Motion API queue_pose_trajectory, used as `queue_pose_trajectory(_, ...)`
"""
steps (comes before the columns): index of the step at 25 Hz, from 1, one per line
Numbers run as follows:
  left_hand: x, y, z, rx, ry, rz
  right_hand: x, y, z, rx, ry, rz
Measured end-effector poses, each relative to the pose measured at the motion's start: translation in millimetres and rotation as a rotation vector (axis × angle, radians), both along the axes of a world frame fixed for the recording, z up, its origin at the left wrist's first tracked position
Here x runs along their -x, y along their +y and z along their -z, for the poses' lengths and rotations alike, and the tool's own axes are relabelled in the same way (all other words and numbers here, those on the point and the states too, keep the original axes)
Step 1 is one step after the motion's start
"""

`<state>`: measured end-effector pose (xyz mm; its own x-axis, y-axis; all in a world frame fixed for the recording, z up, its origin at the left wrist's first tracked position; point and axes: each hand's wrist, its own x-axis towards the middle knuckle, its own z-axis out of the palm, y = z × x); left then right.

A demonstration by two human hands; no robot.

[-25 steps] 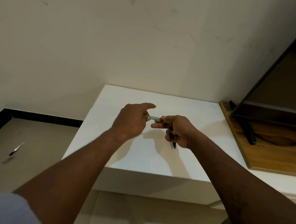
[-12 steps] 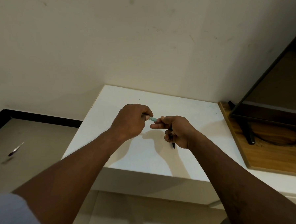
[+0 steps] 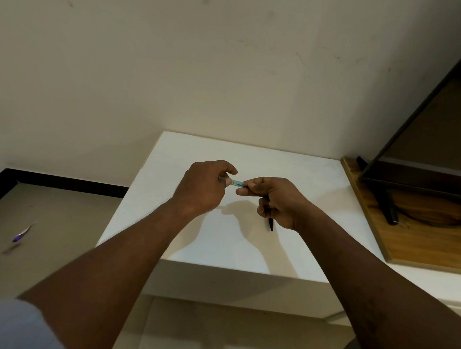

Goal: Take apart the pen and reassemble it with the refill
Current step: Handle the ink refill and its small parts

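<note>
Far left on floor: small purple thing (image 3: 20, 236). Next, left hand (image 3: 203, 186) above white table (image 3: 173, 230), fingers curled, pinching one end of green pen (image 3: 236, 184). Then right hand (image 3: 276, 201) pinching other end, black piece (image 3: 271, 224) tucked under its curled fingers too. Pen looks light, thin, hard, maybe slippery. Best to hold near ends, twist gently. Far right: wooden board (image 3: 414, 244).

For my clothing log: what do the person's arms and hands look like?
The left hand and right hand are bare: no gloves, rings or watch visible. The left forearm and right forearm are uncovered. A pale grey-blue sleeve covers the left upper arm.
</note>
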<state>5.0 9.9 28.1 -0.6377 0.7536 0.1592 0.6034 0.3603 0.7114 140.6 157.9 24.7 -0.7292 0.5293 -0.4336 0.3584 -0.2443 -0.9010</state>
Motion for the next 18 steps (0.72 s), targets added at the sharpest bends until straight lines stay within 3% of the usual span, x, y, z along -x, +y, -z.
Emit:
queue_pose_trajectory(13,0.0,-0.8,-7.6,-0.08,-0.538,-0.03,6.3,-4.3,-3.1,-0.352,0.081,0.072)
queue_pose_trajectory(18,0.2,0.1,-7.1,-0.088,-0.638,-0.022,6.6,-6.4,-6.6,-0.464,0.097,0.107)
